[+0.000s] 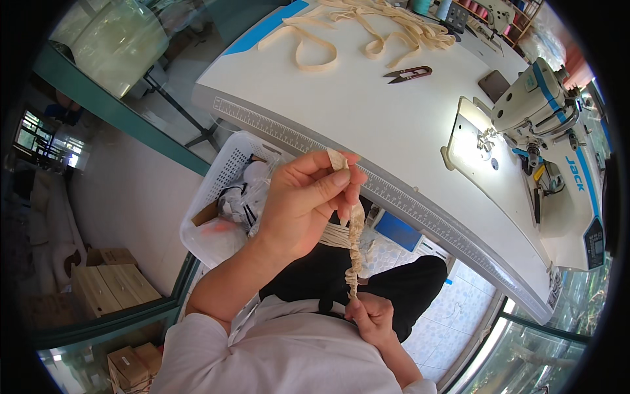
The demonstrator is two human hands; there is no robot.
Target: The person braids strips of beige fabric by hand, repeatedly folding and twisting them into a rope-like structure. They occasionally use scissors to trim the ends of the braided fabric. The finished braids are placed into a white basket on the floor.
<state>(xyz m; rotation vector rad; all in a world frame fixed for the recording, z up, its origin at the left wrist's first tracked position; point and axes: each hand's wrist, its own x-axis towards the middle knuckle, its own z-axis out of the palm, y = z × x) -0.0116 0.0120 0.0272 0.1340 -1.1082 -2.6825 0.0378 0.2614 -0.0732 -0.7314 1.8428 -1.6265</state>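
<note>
Left hand [305,203] pinches top of gathered cream fabric strip [354,246] | right hand [372,317] grips its lower end | white sewing table [367,111] behind

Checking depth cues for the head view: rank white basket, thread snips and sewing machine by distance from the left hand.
From the left hand:
1. White basket, just beside it on the left, below the table edge.
2. Thread snips, up on the white table, beyond the hand.
3. Sewing machine, far right end of the table.

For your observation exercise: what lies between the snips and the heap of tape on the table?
In the head view, only bare white table separates the snips from the tape.
</note>
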